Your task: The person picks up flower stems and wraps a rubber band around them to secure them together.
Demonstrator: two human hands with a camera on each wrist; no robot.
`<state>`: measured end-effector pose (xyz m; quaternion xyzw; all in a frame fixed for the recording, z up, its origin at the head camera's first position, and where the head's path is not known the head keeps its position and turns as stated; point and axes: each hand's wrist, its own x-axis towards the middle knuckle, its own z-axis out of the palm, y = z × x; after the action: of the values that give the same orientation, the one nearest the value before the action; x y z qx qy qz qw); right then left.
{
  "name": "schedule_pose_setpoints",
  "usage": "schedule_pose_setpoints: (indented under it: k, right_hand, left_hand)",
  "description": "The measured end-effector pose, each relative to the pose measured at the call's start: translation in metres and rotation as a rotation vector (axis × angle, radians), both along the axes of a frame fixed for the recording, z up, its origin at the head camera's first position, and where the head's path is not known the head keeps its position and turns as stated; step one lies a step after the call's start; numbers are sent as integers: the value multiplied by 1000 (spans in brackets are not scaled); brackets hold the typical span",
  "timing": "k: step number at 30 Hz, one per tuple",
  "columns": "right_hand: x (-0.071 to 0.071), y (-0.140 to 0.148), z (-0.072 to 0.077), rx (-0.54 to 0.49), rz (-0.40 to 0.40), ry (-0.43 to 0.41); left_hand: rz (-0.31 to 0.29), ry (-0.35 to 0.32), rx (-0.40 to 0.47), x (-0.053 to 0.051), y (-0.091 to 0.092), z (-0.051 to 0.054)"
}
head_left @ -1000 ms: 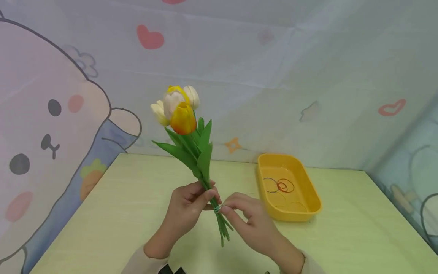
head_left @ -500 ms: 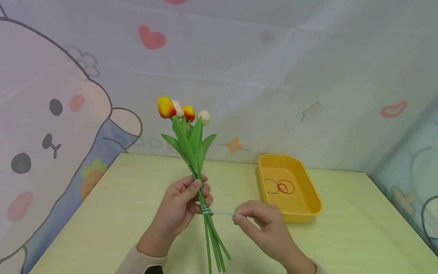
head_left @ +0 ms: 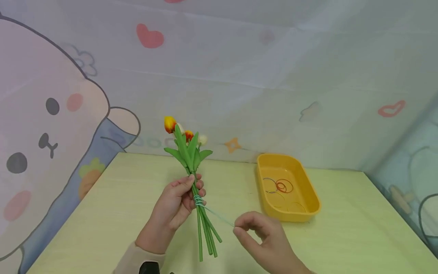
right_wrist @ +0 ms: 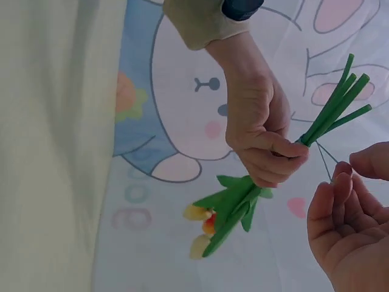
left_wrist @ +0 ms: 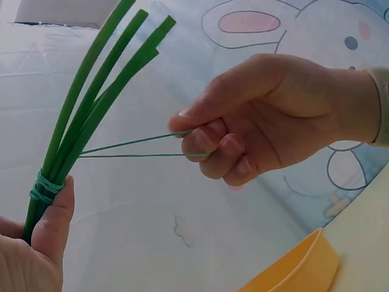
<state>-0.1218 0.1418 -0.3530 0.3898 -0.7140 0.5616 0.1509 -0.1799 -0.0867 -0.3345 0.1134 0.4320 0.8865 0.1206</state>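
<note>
My left hand (head_left: 176, 203) grips a bunch of tulips (head_left: 186, 152) by the stems, with yellow-red and white heads at the far end. Just below that grip, a green rubber band (head_left: 197, 200) is wound several times around the stems. My right hand (head_left: 270, 239) pinches a loop of this band between thumb and fingers and stretches it out to the right. In the left wrist view the two taut strands of the rubber band (left_wrist: 140, 141) run from the stems (left_wrist: 85, 115) to the right fingers.
Behind my right hand a yellow tray (head_left: 309, 186) stands on the pale table (head_left: 349, 213), holding several loose rubber bands (head_left: 282, 185). A printed cloth backdrop (head_left: 239, 76) hangs behind the table's far edge.
The right hand has pulled the band away from the stems, out to the right and toward me. The left hand has turned the tulips more upright and brought them lower and left.
</note>
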Motion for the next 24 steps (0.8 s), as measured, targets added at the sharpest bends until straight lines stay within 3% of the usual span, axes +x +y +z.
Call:
schedule_pose_setpoints:
  k: [5, 8, 14, 21, 24]
  right_hand:
    - [-2, -3, 1, 114, -93, 101]
    - [0, -1, 5, 166, -84, 82]
    - [5, 4, 9, 140, 52, -2]
    - [17, 3, 15, 20, 212, -231]
    - [19, 0, 14, 2, 224, -208]
  left_hand:
    - [27, -23, -8, 0, -1, 0]
    - [7, -27, -3, 1, 0, 0]
    - [3, -58, -7, 2, 1, 1]
    - [1, -94, 11, 2, 1, 4]
    - [19, -119, 0, 1, 1, 3]
